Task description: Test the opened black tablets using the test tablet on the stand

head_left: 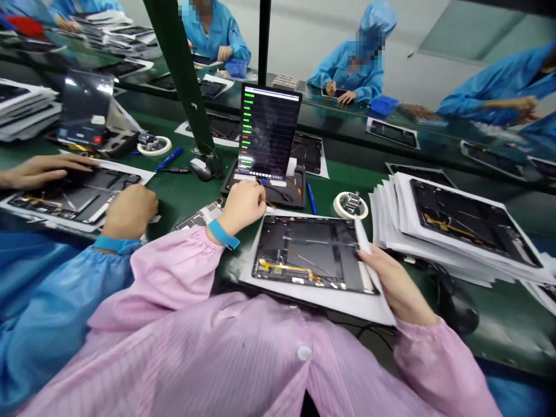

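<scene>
Far left, a co-worker in a blue smock works with both hands on an opened tablet housing [73, 197]; one hand [43, 172] lies across its upper edge, the other [130, 211] sits at its right end. Next along, a computer mouse [200, 168] sits on the green surface [186, 197], just above a small circuit board [197, 217].

The person's left hand [241, 205], in a pink smock sleeve with a blue wrist strap [221, 234], rests just beside that board. Its fingers [260, 197] curl narrow against a black tray [295, 194]; whether they hold anything, I cannot tell. An upright tablet [269, 130] stands in the tray, showing green bars on a dark screen.

Directly in front of the person lies an open tablet housing [308, 255] on a white sheet [304, 301], between both hands. The right hand [397, 284] is at the right edge, its fingers [369, 255] closed on the sheet's raised edge.

Beyond it, a blue pen [311, 197] and a tape roll [351, 205] lie on the surface. Far right, housings on white sheets form a stack [456, 231].
</scene>
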### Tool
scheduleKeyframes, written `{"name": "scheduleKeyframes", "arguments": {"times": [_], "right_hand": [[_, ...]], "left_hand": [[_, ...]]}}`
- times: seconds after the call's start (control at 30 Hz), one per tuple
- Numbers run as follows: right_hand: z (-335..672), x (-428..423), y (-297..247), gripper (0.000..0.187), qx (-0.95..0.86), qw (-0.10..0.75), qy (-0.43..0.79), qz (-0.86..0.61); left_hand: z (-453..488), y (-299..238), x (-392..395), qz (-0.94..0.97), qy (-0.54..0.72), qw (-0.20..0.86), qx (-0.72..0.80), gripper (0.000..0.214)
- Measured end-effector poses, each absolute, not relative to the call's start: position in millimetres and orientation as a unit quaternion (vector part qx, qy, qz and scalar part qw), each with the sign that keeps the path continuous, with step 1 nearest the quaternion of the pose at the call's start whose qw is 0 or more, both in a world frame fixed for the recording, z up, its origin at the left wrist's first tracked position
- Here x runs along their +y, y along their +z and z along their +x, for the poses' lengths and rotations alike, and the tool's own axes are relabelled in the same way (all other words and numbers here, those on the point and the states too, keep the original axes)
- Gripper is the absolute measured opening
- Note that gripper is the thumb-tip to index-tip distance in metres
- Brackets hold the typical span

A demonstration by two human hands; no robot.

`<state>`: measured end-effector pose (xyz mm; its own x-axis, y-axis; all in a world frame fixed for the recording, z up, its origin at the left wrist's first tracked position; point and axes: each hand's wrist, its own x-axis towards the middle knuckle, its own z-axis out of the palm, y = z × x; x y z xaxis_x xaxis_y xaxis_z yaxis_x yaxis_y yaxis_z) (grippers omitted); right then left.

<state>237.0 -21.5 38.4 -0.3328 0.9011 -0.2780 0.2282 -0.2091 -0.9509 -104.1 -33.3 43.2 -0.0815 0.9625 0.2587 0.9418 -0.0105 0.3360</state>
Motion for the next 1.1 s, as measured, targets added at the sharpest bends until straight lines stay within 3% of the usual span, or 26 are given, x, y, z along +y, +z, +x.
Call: {"name": "scheduleKeyframes", "arguments": {"times": [0.1, 0.23, 0.3, 0.43, 0.5, 0.67, 1.1], "right_hand": [[223.6, -12.3, 21.0, 0.046, -0.642, 0.222, 0.554, -0.481], [218.9, -3.1, 31.2, 0.048, -0.771, 0.214, 0.231, -0.554], [201.6, -2.4, 40.9, 0.039, -0.82, 0.219, 0.157, -0.505], [134.6, -1.5, 36.8, 0.009, -0.904, 0.163, 0.238, -0.315], [103.6, 1.0, 23.5, 0.001, -0.909, 0.148, 0.257, -0.293], [78.0, 7.5, -0.2, 0.01, -0.886, 0.167, 0.291, -0.321], [82.3, 6.4, 0.0, 0.007, -0.876, 0.189, 0.316, -0.311]], "left_hand": [[-105.8, 55.7, -25.5, 0.669, 0.289, 0.184, 0.66, 0.012], [-108.8, 64.1, -26.5, 0.629, 0.266, 0.464, 0.565, 0.012], [-110.2, 62.9, -29.1, 0.606, 0.235, 0.531, 0.544, 0.014], [-111.2, 52.3, -31.0, 0.599, 0.216, 0.532, 0.559, 0.014], [-110.1, 44.8, -30.4, 0.597, 0.211, 0.526, 0.567, 0.014], [-103.6, 32.4, -29.3, 0.574, 0.22, 0.477, 0.628, 0.014], [-102.1, 29.7, -29.1, 0.662, 0.157, 0.403, 0.612, 0.018]]}}
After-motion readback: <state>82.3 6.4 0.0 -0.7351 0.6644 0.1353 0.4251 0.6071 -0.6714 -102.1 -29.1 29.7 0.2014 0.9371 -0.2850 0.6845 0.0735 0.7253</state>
